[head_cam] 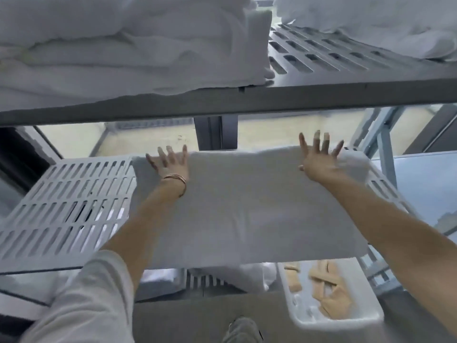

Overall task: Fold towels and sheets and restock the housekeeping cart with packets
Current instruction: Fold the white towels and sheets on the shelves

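Seating a folded towel on the cart's middle shelf, both palms flat.

We've got the folded towel [247, 206] lying on the slotted middle shelf [69, 206], right of centre, its near edge overhanging the shelf front a bit. Left hand [170, 164] and right hand [319, 159] both sit on the towel's far corners, fingers spread straight, gripping nothing, just pressing. To do this well, we'd say: keep palms flat, push evenly w/ both so the fold doesn't skew, slide it back till the near edge clears the front, then smooth outward. Risk, in our view: uneven push rucks the top layer. Containers: top shelf [346, 53] carries a stack of folded white linen [123, 45] at left and more white cloth at right. Below, a white plastic bin [346, 320] holds tan packets [329, 293], loosely piled, approx. half full as far as we can see.
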